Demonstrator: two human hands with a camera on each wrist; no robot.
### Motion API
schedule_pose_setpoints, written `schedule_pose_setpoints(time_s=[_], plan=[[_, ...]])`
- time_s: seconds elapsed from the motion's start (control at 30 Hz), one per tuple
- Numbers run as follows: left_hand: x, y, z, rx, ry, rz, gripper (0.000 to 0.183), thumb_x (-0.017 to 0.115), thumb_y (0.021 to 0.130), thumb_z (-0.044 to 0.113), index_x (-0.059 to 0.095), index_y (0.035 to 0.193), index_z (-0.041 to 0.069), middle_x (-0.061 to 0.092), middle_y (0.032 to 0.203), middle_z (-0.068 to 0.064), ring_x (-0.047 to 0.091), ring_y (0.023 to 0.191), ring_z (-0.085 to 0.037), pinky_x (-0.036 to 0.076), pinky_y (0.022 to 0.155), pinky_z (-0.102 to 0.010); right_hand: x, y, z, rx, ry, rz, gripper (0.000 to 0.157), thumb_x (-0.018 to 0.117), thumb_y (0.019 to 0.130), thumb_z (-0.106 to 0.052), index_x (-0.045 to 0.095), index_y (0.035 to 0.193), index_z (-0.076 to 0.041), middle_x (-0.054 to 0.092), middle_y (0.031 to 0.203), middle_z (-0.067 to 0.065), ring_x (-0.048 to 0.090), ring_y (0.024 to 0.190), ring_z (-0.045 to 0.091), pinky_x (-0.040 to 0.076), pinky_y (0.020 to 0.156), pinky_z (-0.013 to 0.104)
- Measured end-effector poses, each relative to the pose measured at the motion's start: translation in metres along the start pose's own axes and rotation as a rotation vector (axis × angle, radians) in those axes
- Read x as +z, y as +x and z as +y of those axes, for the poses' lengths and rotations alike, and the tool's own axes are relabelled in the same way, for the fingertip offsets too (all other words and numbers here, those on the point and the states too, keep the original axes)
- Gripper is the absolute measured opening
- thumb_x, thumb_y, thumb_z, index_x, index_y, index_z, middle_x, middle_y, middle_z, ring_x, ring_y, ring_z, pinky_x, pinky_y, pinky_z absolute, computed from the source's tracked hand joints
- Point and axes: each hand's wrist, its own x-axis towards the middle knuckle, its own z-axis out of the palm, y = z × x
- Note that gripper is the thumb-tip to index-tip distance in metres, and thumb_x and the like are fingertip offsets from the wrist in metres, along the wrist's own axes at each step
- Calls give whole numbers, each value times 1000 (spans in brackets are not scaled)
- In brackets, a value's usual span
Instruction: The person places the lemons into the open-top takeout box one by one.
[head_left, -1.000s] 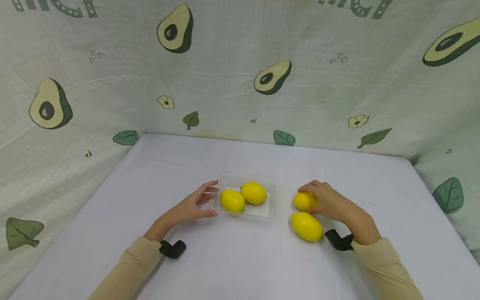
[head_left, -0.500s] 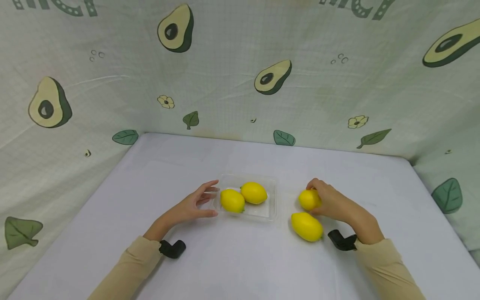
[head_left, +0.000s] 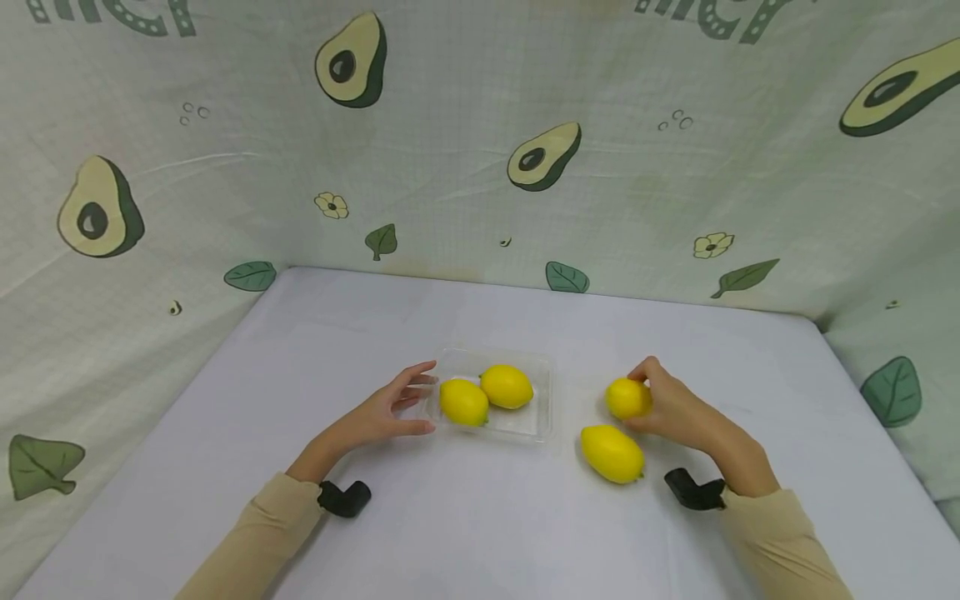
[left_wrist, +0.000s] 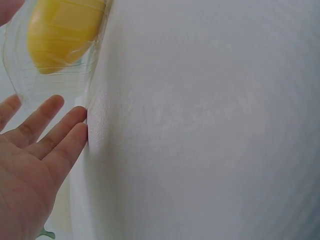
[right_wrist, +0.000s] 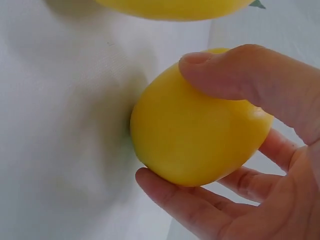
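Right grip (head_left: pixel 678 412) holds lemon (right_wrist: pixel 192 135): smooth yellow, rounded, seemingly glossy.

Wrinkled pale-green fabric (head_left: pixel 450 75), printed with halved avocados (head_left: pixel 351 62), leaves (head_left: pixel 567 277) and flowers (head_left: pixel 712 245), is hanging behind and beside a flat, white-topped table (head_left: pixel 480 533).

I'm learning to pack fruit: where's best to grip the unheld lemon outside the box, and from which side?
Probably its widest middle, from above and the near side: the unheld lemon lies on its side, tapering toward both ends, and the right hand holds another lemon just beyond it.
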Motion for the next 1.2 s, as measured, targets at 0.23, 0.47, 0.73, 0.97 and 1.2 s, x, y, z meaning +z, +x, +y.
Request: schedule_pose_setpoints(time_s=[0.23,0.47,0.73,0.97,1.2], plan=[[-1,-1,0,2,-7,-4,89,74,80,24,18,148,18,33,146,-13,36,133,-35,28,112,-49,-4,-3,-5,-58,-10,80,57,74,77,-14,33,114,3,55,109,25,52,93,30,48,79,40],[-1,-1,1,8,-11,-4,89,74,80,24,18,148,18,33,146,-12,36,133,-34,28,112,-48,-8,-8,-18,-81,9,126,62,74,79,-16,30,118,4,52,114,29,54,96,37,52,82,50],[-1,-1,1,1,-15,-6,89,74,80,24,18,148,18,32,146,-12,36,133,-34,27,113,-47,-5,-10,-33,-125,48,152,61,73,80,-13,30,119,5,49,122,28,55,100,38,51,86,52],[-1,-1,1,17,-23,-13,88,74,81,24,17,148,17,32,146,-14,36,133,-35,27,112,-49,0,-9,-52,-185,71,177,61,74,80,-16,31,121,2,49,124,23,56,102,34,51,89,51],[0,-1,3,7,-26,-11,89,74,80,24,17,148,17,32,146,-14,35,133,-35,27,112,-48,10,-3,-68,-230,102,154,63,75,79,-19,32,122,-3,49,126,16,55,105,28,50,92,47]])
